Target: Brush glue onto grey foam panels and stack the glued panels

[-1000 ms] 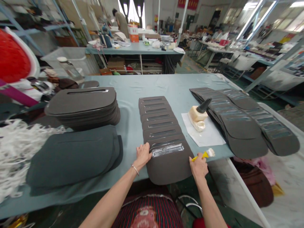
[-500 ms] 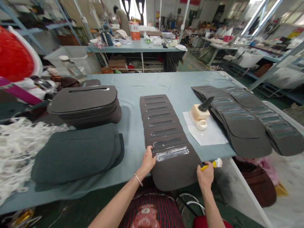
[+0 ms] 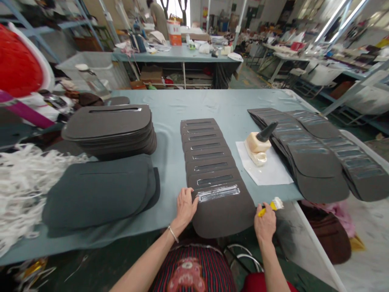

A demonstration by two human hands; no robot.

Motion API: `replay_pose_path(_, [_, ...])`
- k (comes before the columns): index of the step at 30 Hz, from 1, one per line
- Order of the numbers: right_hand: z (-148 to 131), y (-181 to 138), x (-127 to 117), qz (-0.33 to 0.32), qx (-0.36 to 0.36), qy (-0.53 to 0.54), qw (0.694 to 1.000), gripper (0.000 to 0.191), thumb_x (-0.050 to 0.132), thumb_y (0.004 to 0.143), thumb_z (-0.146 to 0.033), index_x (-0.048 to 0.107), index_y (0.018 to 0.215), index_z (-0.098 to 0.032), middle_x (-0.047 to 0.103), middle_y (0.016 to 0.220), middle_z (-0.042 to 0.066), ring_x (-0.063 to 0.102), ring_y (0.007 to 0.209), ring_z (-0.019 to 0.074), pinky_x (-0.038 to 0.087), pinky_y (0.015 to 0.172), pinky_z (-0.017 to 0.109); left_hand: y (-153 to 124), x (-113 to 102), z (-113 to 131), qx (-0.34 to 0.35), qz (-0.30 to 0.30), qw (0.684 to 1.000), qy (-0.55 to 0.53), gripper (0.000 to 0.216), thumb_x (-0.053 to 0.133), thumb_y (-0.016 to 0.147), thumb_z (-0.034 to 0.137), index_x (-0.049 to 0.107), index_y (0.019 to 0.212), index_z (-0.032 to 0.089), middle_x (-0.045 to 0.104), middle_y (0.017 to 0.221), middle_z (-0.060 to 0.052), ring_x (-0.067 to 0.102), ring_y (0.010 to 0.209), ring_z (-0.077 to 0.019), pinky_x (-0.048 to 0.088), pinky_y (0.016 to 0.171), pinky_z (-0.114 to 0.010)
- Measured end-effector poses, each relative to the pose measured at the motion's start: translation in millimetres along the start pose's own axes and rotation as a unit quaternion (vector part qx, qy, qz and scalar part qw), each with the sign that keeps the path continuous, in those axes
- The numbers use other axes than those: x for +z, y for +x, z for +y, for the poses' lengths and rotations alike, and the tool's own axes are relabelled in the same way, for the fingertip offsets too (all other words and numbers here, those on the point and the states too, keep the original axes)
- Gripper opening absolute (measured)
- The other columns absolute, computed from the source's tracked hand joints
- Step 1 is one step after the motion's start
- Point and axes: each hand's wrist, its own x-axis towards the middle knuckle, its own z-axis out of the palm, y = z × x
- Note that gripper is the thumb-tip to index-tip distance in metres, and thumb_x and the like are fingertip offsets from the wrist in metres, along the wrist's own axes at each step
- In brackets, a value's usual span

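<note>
left hand (image 3: pixel 186 202) open, palm down, fingers flat on the left edge of the front panel (image 3: pixel 225 217). it presses on the panel and grips nothing. right hand (image 3: pixel 265 225) closed around a brush (image 3: pixel 271 206) with a yellow handle; the white bristles point right and away from the person. brush sits at the near edge of the tabletop (image 3: pixel 182 105), just right of the front panel's right corner, bristles clear of the panel. front panel is dark grey with a rounded near end that overhangs the near edge. a whitish glue streak (image 3: pixel 217 192) runs across its slot, just right of the left fingertips. this panel is the nearest in a row of overlapped panels (image 3: pixel 203 150) running up the middle of the tabletop toward the far edge, one slot visible on each. right of the row is a white sheet (image 3: pixel 270 172) with a cream glue bottle (image 3: pixel 257 145) on it, tilted, black cone nozzle pointing up and right. further right, two more overlapped rows of panels (image 3: pixel 306 156) run along the right edge to the near right corner. left of the middle row is a tall stack of panels (image 3: pixel 109 127), slot visible on the top one. in front of the stack, by the near edge, lies a flatter pile of dark grey pieces (image 3: pixel 97 192). white shredded strips (image 3: pixel 18 182) are heaped at the left edge.
</note>
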Motion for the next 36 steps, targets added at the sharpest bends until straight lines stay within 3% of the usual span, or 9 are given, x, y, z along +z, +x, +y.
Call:
replay_pose_path(5, [-52,10,-23,-0.034,-0.057,0.157,0.985,0.043,0.039,0.089,-0.045,0.059,0.110,-0.014,0.060,0.100,0.014,0.053,0.092,0.0223,0.041,0.085,0.035,-30,-3,-7,0.116,-0.049,0.992,0.006,0.031,0.056,0.079,0.026,0.048,0.108,0.019,0.052,0.115,-0.009,0.046,0.112,-0.0236,0.036,0.095,-0.041])
replay_pose_path(9, [-127,-13,-19,-0.178,-0.081,0.349,0.917,0.029,0.047,0.085,-0.041,0.062,0.091,-0.017,0.064,0.088,0.007,0.058,0.080,0.0172,0.045,0.077,0.028,-40,1,-13,0.126,-0.048,0.991,0.023,0.030,0.053,0.081,0.026,0.051,0.110,0.018,0.052,0.122,-0.012,0.045,0.118,-0.0255,0.033,0.099,-0.043])
replay_pose_path(13, [-171,-33,2,-0.281,-0.139,0.367,0.876,0.021,0.048,0.083,-0.035,0.063,0.083,-0.020,0.065,0.081,0.002,0.059,0.073,0.0143,0.045,0.072,0.025,-40,1,-10,0.125,-0.037,0.990,0.045,0.031,0.052,0.081,0.027,0.054,0.111,0.018,0.054,0.122,-0.012,0.046,0.117,-0.0269,0.034,0.097,-0.045])
replay_pose_path(16, [-143,-12,13,-0.268,-0.130,0.321,0.899,0.021,0.050,0.080,-0.036,0.064,0.079,-0.021,0.066,0.077,0.001,0.059,0.070,0.0147,0.044,0.069,0.024,-40,-2,-7,0.127,-0.026,0.990,0.060,0.029,0.050,0.082,0.027,0.055,0.109,0.017,0.056,0.119,-0.013,0.048,0.114,-0.0279,0.036,0.094,-0.046])
replay_pose_path(21, [-60,59,5,-0.144,-0.045,0.191,0.970,0.029,0.050,0.076,-0.044,0.065,0.078,-0.019,0.064,0.066,0.002,0.055,0.058,0.0154,0.040,0.059,0.025,-38,-3,-6,0.134,-0.024,0.988,0.070,0.029,0.051,0.082,0.028,0.056,0.108,0.016,0.057,0.118,-0.013,0.048,0.113,-0.0286,0.038,0.093,-0.046])
replay_pose_path(25, [-90,46,-3,-0.106,-0.092,0.168,0.976,0.026,0.049,0.079,-0.040,0.064,0.076,-0.019,0.064,0.069,0.003,0.056,0.062,0.0150,0.040,0.063,0.025,-37,-1,-9,0.137,-0.028,0.987,0.074,0.029,0.050,0.083,0.029,0.055,0.109,0.016,0.056,0.119,-0.012,0.045,0.118,-0.0289,0.036,0.096,-0.046])
replay_pose_path(30, [-154,-16,8,-0.226,-0.213,0.305,0.900,0.025,0.045,0.085,-0.036,0.064,0.083,-0.020,0.066,0.082,0.005,0.060,0.074,0.0155,0.043,0.072,0.025,-38,4,-15,0.151,-0.042,0.985,0.075,0.030,0.047,0.085,0.028,0.052,0.111,0.015,0.055,0.122,-0.013,0.041,0.125,-0.0276,0.032,0.100,-0.046])
replay_pose_path(32, [-137,-8,12,-0.237,-0.190,0.296,0.906,0.027,0.046,0.083,-0.039,0.064,0.082,-0.020,0.066,0.078,0.004,0.059,0.069,0.0155,0.044,0.068,0.025,-38,5,-17,0.151,-0.044,0.985,0.070,0.030,0.047,0.085,0.029,0.052,0.111,0.015,0.055,0.122,-0.013,0.041,0.124,-0.0273,0.032,0.100,-0.046])
replay_pose_path(36, [-82,48,9,-0.120,-0.088,0.129,0.980,0.028,0.048,0.078,-0.042,0.063,0.077,-0.019,0.063,0.067,0.004,0.054,0.060,0.0159,0.038,0.059,0.026,-37,2,-18,0.142,-0.045,0.987,0.057,0.033,0.049,0.084,0.031,0.050,0.113,0.016,0.054,0.122,-0.013,0.042,0.123,-0.0272,0.031,0.100,-0.046])
